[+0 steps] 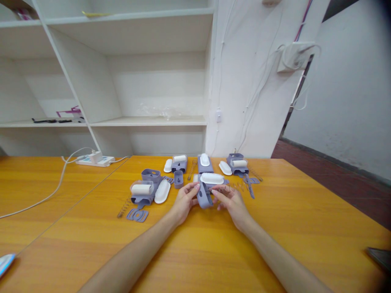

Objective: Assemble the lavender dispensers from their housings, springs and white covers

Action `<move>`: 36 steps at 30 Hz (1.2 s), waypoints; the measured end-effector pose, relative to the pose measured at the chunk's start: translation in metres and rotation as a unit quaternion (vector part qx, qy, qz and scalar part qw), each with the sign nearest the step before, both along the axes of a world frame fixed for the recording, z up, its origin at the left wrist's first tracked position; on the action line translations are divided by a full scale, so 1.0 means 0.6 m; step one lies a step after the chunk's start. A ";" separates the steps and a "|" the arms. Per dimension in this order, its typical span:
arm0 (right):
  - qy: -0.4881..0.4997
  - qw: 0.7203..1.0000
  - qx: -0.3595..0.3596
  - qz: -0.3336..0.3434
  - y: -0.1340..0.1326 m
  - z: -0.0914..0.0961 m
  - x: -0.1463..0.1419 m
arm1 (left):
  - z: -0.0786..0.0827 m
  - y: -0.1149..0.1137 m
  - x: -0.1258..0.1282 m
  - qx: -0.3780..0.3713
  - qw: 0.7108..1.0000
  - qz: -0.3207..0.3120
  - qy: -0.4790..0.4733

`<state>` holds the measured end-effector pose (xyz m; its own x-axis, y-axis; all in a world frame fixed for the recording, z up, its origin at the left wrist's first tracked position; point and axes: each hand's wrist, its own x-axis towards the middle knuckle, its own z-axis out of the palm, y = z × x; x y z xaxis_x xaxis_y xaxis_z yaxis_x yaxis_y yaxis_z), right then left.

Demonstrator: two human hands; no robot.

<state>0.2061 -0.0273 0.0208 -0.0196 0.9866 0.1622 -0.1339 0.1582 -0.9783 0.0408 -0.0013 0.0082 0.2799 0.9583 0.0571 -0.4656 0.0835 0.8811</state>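
Note:
My left hand (pixel 185 202) grips a grey-purple plastic housing (pixel 204 196) with an oval hole, tilted up above the table. At its open right side, the fingers of my right hand (pixel 232 204) are pinched together; what they hold is too small to make out. Just behind the housing lies a white oval bristled brush head (pixel 212 178). Loose wire springs (pixel 238 186) rest beyond my right hand, near a thin grey-purple strip (pixel 249 187). To the left of my hands are another white oval piece (pixel 162 191) and a small grey-purple cup (pixel 178 179).
Similar part sets stand around: a roller unit (pixel 142 191) at left, another (pixel 179 162) behind, a third (pixel 239 166) at right. Flat grey-purple rings (pixel 137 215) and a spring (pixel 124 207) lie at left. A power strip (pixel 95 159) sits before white shelves (pixel 149 121).

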 end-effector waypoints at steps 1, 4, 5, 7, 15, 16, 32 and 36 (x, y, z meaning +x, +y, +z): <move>-0.004 1.000 0.001 -0.001 0.000 0.001 -0.001 | 0.001 0.000 0.000 -0.001 1.000 -0.008 -0.002; -0.008 1.000 0.004 -0.004 -0.001 0.001 -0.003 | 0.001 0.001 -0.001 0.002 1.000 -0.021 -0.002; -0.009 1.000 0.004 -0.005 -0.001 0.000 -0.004 | 0.001 0.001 -0.001 0.004 1.000 -0.021 -0.001; -0.010 1.000 0.004 -0.004 0.000 -0.002 -0.004 | 0.001 0.001 -0.001 0.008 1.000 -0.020 0.001; -0.012 1.000 -0.002 -0.001 0.003 -0.010 0.001 | 0.000 -0.001 -0.002 0.003 1.000 -0.003 -0.005; -0.014 1.000 -0.002 -0.004 0.003 -0.011 0.001 | 0.000 -0.001 -0.002 0.001 1.000 -0.001 -0.006; -0.041 0.999 -0.007 -0.022 0.004 -0.013 -0.001 | -0.001 0.001 0.000 -0.002 1.000 0.010 -0.012; -0.051 0.999 -0.005 -0.018 0.003 -0.012 -0.003 | -0.002 0.001 0.000 0.001 1.000 0.002 -0.007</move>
